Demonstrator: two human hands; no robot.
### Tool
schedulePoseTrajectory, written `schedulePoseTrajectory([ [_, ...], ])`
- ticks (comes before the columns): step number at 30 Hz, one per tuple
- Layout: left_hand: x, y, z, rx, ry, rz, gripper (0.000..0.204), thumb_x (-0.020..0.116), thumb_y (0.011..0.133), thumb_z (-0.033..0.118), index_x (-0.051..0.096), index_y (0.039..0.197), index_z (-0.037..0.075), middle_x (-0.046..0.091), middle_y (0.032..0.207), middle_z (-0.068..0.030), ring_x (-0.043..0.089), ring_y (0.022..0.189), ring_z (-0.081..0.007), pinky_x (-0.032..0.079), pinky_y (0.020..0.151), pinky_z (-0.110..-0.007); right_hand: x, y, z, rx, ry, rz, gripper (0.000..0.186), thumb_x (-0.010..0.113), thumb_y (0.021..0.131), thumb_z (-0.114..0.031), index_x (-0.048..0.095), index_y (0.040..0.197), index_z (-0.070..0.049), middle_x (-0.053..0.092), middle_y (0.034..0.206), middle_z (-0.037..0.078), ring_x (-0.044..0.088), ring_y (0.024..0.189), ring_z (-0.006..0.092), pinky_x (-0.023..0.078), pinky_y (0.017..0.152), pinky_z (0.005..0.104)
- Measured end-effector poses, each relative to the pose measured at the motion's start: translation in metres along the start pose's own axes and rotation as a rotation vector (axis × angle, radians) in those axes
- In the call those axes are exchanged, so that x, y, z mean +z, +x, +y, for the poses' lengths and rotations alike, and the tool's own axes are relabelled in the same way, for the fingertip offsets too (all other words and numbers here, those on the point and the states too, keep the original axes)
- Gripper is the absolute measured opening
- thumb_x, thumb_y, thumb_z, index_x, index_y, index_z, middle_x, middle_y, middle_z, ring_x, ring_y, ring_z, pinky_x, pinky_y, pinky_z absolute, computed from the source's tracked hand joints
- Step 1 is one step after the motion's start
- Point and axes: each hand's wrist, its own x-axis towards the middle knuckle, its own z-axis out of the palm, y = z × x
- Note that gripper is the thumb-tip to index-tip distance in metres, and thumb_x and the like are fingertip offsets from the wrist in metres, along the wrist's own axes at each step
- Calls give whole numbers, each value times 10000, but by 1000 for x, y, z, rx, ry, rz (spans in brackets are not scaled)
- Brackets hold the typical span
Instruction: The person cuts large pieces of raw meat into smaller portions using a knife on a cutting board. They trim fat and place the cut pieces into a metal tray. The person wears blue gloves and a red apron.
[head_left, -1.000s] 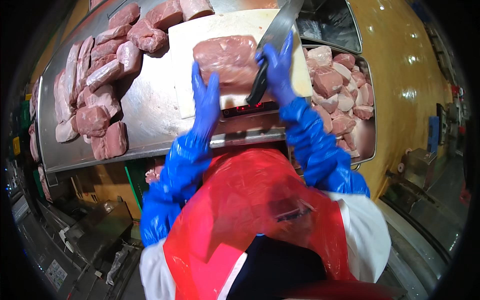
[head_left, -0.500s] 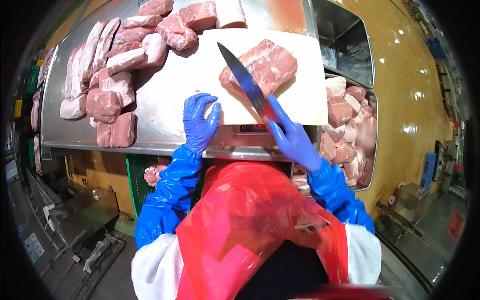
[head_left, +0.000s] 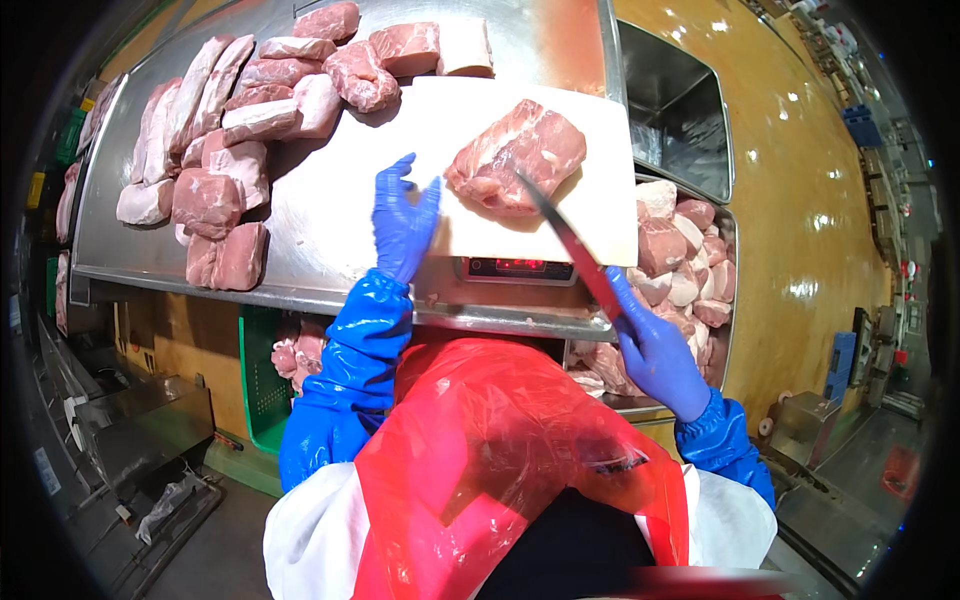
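A large cut of raw meat lies on the right part of a white cutting board. My right hand, in a blue glove, grips a long knife near the board's front right corner. The blade slants up and left, its tip over the lower edge of the meat; whether it touches is unclear. Left of that cut, my gloved left hand hovers over the board's front edge, fingers apart and nothing in them. Its thumb points toward the meat without visibly reaching it.
Several meat pieces are grouped on the steel table at the left and back. On the right stand a metal bin of cut meat and a dark steel bin behind it. Below the board sits a scale display; a green crate is underneath.
My right hand has drawn the knife back toward me and to the right, off most of the meat. My left hand has spread its fingers and come slightly nearer the meat.
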Motion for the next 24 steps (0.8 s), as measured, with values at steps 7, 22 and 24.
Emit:
schedulePoseTrajectory([
  [7, 23, 19, -6, 302, 51, -215, 114, 682, 727, 9, 602, 808, 21, 559, 843, -104, 619, 840, -247, 513, 762, -364, 51, 166, -50, 126, 706, 290, 695, 496, 959, -104, 218, 1596, -67, 688, 858, 178, 644, 660, 272, 534, 659, 419],
  [22, 14, 46, -29, 415, -54, -563, 119, 670, 746, 0, 579, 815, 31, 550, 810, -125, 607, 737, -303, 502, 679, -376, 85, 183, -100, 300, -93, 53, 836, 527, 857, -11, 159, 1601, -105, 674, 805, 252, 671, 695, 423, 533, 660, 529],
  [24, 16, 51, -28, 429, -16, -568, 124, 675, 750, 2, 576, 818, 32, 553, 810, -121, 608, 731, -313, 502, 668, -380, 99, 174, -88, 235, -155, 132, 859, 550, 847, -7, 156, 1603, -113, 677, 825, 237, 676, 725, 416, 535, 666, 531],
])
